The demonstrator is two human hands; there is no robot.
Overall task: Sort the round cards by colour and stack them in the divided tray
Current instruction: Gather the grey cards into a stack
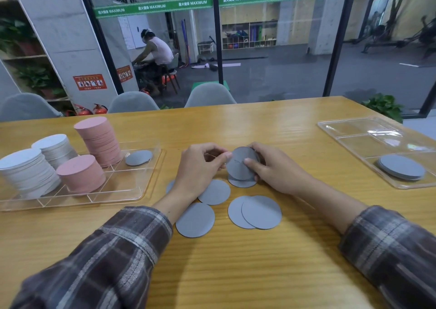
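A: In the head view, what do the two hands do?

B: They meet over the middle of the wooden table [236, 273]. Between them is the held card [238, 167], grey and round, lifted off the wood with its face toward the camera. Whether more cards are behind it, I cannot tell.

A: How are the fingers?

B: The left hand [200, 167] has its fingers curled, and thumb and forefinger pinch the left edge of the card. The right hand [273, 167] grips the right side: the thumb lies on the face and the other fingers go behind.

A: And the other grey ones?

B: Loose grey cards [214, 192] lie flat on the table just below the hands. Two at the right overlap each other. One is partly hidden under the left wrist, and one more lies directly under the held card.

A: Where is the divided tray?

B: The divided tray [127, 183] is at the left, of clear plastic. In it stand two white stacks [26, 169] at the far left and two pink stacks [99, 139] beside them, the farther one higher. A low grey stack [139, 157] lies in the far right compartment, a little tilted.

A: Is there something at the right?

B: A second clear tray [358, 132], also with dividers. In its near compartment lies a low grey pile [401, 167].

A: And behind the table?

B: Grey chairs [210, 95] and a glass wall. Behind the glass a person sits on a chair.
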